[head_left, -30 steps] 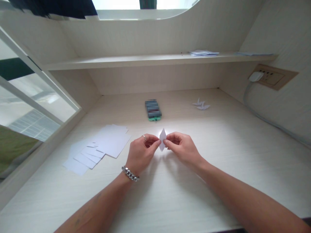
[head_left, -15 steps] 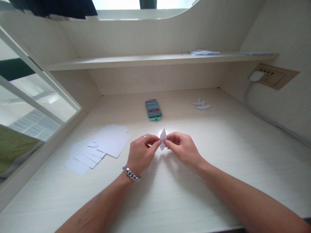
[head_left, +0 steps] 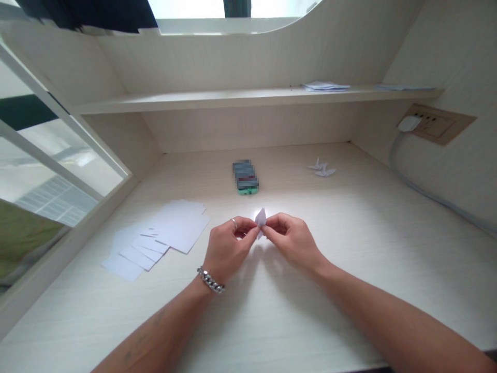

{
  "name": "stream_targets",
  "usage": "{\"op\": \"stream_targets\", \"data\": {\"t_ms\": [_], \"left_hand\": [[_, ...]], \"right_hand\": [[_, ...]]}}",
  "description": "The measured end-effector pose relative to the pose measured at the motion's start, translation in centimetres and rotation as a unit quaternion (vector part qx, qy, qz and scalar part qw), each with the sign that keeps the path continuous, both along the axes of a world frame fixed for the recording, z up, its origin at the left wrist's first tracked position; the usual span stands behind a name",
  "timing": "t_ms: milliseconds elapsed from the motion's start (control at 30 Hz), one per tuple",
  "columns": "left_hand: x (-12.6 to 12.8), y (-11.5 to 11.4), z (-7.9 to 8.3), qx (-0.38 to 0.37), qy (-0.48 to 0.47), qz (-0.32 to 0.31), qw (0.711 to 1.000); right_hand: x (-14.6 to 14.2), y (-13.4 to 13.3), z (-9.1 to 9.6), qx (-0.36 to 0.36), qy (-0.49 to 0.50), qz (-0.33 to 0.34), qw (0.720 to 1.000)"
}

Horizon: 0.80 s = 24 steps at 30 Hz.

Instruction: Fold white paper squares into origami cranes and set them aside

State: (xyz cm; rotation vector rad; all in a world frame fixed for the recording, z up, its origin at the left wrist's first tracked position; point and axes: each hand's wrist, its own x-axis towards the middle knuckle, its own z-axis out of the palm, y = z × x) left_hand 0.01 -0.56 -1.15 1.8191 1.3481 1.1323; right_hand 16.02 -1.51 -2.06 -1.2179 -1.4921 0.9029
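Note:
A small folded piece of white paper (head_left: 261,216), pointed at its top and bottom, is pinched between both hands just above the desk. My left hand (head_left: 230,242), with a ring on one finger and a chain bracelet at the wrist, grips its left side between thumb and fingers. On its right side, my right hand (head_left: 291,237) does the same. The thumbs nearly meet over the middle of the paper and cover part of it.
Loose white sheets (head_left: 182,223) fan out at the left. A pixelated dark object with a green end (head_left: 246,178) lies behind my hands. Small folded paper cranes (head_left: 323,169) sit back right. Folded papers (head_left: 325,86) rest on the shelf; a cable (head_left: 430,194) runs along the right wall.
Both thumbs have come closer together across the folded paper, and its middle now looks pinched in. Less of its lower part shows. The other things stay put.

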Motion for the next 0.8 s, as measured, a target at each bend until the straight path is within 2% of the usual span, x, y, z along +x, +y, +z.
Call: {"op": "stream_targets", "data": {"t_ms": [167,267,600,800], "left_hand": [[0.01,0.12,-0.13,0.001,-0.028,-0.012,1.000],[0.09,0.00,0.12,0.011,-0.010,-0.003,1.000],[0.37,-0.21,-0.53,0.086,-0.003,-0.009,0.996],[0.43,-0.44,-0.38,0.139,0.021,-0.039,0.989]], "right_hand": [[-0.14,-0.15,0.19,0.009,0.008,-0.003,1.000],[-0.19,-0.37,0.31,0.019,0.001,-0.007,1.000],[-0.13,-0.62,0.30,0.037,-0.003,-0.013,0.999],[-0.03,0.04,0.03,-0.020,0.145,0.020,0.989]]}}
